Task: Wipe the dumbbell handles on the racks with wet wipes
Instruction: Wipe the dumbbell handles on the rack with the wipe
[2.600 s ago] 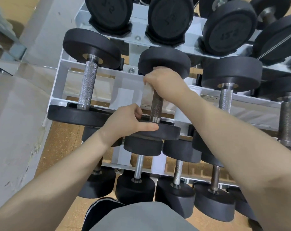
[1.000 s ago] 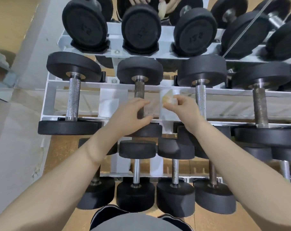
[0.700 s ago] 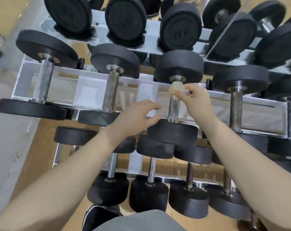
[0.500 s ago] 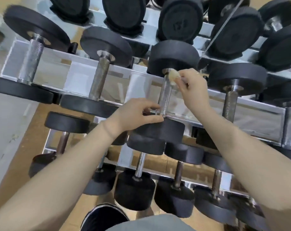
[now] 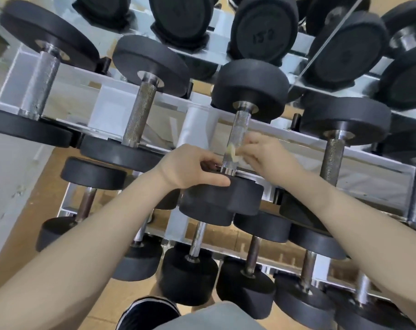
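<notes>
A black dumbbell with a knurled steel handle [image 5: 240,129] lies on the middle tier of the white rack [image 5: 111,108], near the centre of the view. My right hand [image 5: 266,156] pinches a small yellowish wet wipe [image 5: 232,152] against the lower part of that handle. My left hand [image 5: 190,170] grips the near black head [image 5: 240,198] of the same dumbbell, thumb along its top edge and fingers curled at the handle's base. The hand is blurred from motion.
Two more dumbbells [image 5: 140,113] lie to the left on the same tier and another dumbbell [image 5: 333,153] to the right. Larger ones [image 5: 261,32] fill the upper tier, smaller ones [image 5: 195,258] the lower tier. A grey wall [image 5: 9,186] stands at left. My shoe [image 5: 149,313] is below.
My right hand has slid the wipe down the handle from just under the far head to near its base. My left hand stays on the near head. The view tilted slightly.
</notes>
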The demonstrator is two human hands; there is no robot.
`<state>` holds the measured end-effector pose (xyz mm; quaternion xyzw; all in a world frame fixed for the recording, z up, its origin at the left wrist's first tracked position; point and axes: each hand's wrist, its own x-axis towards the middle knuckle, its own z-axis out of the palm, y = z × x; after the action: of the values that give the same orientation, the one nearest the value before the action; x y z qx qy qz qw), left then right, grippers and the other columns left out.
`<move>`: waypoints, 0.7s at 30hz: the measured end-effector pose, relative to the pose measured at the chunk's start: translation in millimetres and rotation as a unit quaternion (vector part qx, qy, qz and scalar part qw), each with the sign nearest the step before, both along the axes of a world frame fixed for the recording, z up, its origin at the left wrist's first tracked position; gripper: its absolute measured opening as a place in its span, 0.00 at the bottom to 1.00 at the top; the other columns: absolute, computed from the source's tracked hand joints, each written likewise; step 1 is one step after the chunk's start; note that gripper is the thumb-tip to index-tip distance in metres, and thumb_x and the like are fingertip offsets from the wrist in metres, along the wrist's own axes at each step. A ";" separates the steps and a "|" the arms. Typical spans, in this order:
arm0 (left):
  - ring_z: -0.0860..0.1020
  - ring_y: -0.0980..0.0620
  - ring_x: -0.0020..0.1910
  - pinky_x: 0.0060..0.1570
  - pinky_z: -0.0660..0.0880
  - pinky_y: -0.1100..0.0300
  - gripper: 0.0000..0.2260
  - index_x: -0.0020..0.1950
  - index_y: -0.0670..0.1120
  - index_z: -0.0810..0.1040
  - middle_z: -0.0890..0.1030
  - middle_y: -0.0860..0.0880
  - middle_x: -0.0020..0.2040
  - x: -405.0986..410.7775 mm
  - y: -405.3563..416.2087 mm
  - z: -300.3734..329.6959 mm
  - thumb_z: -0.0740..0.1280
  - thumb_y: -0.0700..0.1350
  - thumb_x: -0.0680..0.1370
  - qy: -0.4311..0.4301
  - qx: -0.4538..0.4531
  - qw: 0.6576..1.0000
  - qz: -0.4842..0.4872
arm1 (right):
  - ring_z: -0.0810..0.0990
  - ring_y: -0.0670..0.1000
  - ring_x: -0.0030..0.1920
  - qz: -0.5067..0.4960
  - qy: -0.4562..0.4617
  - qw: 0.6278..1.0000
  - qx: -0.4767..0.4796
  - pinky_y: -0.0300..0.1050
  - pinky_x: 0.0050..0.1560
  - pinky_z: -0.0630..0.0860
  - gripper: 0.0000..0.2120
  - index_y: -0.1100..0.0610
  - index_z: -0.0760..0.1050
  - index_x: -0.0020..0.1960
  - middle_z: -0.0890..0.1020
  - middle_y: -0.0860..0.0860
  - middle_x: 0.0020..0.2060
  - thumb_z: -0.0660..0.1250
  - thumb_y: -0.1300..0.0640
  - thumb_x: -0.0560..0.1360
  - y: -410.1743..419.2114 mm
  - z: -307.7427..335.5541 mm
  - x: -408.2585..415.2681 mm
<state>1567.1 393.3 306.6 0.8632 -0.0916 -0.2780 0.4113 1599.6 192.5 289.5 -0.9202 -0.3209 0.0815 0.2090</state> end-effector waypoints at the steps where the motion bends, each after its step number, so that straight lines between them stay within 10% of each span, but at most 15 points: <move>1: 0.78 0.60 0.47 0.55 0.74 0.59 0.11 0.47 0.62 0.78 0.81 0.59 0.44 0.8 0.3 0.5 0.74 0.55 0.66 -0.003 -0.001 1.000 -0.004 | 0.80 0.58 0.38 0.040 0.004 0.999 0.003 0.41 0.40 0.71 0.10 0.63 0.82 0.46 0.79 0.60 0.40 0.62 0.66 0.72 -1.1 0.9 -5.4; 4: 0.79 0.58 0.48 0.55 0.75 0.56 0.14 0.49 0.54 0.82 0.83 0.54 0.47 4.8 1.3 0.9 0.74 0.56 0.66 -0.006 0.015 0.999 -0.029 | 0.79 0.56 0.33 0.054 -0.023 0.998 -0.006 0.37 0.34 0.71 0.10 0.62 0.82 0.46 0.79 0.59 0.38 0.64 0.65 0.70 2.4 4.4 1.4; 9: 0.79 0.58 0.48 0.53 0.76 0.55 0.20 0.50 0.51 0.82 0.83 0.54 0.47 8.1 6.2 -2.7 0.73 0.62 0.65 -0.019 0.015 0.998 -0.059 | 0.76 0.60 0.45 -0.201 -0.083 0.976 0.003 0.39 0.43 0.63 0.17 0.62 0.79 0.56 0.75 0.63 0.48 0.55 0.59 0.76 21.0 5.0 32.1; 17: 0.79 0.62 0.47 0.54 0.75 0.61 0.14 0.50 0.50 0.82 0.83 0.57 0.46 10.2 20.8 -6.0 0.74 0.54 0.67 0.035 -0.058 0.995 -0.079 | 0.79 0.58 0.37 0.046 0.074 0.994 -0.069 0.42 0.37 0.69 0.10 0.63 0.82 0.46 0.78 0.59 0.38 0.63 0.66 0.71 16.6 12.0 -6.0; 21: 0.78 0.59 0.45 0.49 0.75 0.58 0.15 0.49 0.51 0.82 0.82 0.55 0.45 15.2 23.4 -8.0 0.72 0.58 0.67 0.031 0.011 0.995 -0.097 | 0.77 0.59 0.38 -0.013 -0.050 0.998 -0.031 0.48 0.36 0.75 0.10 0.63 0.79 0.47 0.77 0.60 0.42 0.61 0.67 0.69 29.2 22.4 23.3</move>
<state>1582.2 416.7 298.6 0.8453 -0.1593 -0.3446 0.3759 1622.9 221.7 311.9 -0.9333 -0.3163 0.0421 0.1649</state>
